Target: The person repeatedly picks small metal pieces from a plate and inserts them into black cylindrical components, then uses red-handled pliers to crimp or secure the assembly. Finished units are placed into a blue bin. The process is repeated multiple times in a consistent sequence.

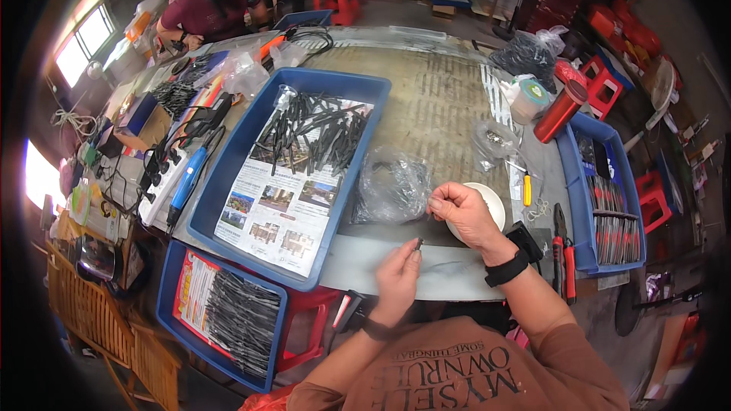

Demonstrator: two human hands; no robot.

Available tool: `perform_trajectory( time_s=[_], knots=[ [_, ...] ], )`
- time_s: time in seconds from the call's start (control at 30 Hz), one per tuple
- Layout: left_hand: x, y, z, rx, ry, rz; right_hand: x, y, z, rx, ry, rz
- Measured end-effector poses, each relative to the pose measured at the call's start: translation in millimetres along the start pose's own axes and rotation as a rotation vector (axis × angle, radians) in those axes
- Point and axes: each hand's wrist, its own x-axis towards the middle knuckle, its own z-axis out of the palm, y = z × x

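Near the table's front edge, my left hand (398, 277) is closed, pinching a small dark piece (418, 243) between thumb and fingertips. Its exact kind is too small to make out. My right hand (466, 215) is raised beside it, thumb and fingertips pressed together; whatever they hold, if anything, cannot be seen. Partly behind the right hand lies a white round dish (491, 202). A crumpled clear plastic bag (388, 186) rests just left of the right fingertips. Further left, a large blue tray (364, 156) lined with a printed sheet carries many loose thin black strips (320, 125).
Lower left, another blue tray (169, 289) holds packed black strips. Right of the dish are a yellow screwdriver (527, 189), red-handled pliers (558, 259), a red flask (560, 111) and a blue bin (638, 240). A co-worker (209, 11) sits at the far left.
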Motion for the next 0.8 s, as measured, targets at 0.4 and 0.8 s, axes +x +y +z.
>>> perform_trajectory(
  time_s=[0.4,0.8],
  knots=[
    [-3.6,21.8,14.9,-0.157,-0.009,-0.100,-56.3,20.1,-1.5,0.117,0.193,0.028],
    [-4.5,31.2,32.4,-0.355,0.025,-0.190,-76.8,39.5,3.0,0.226,0.214,0.048]
  ],
)
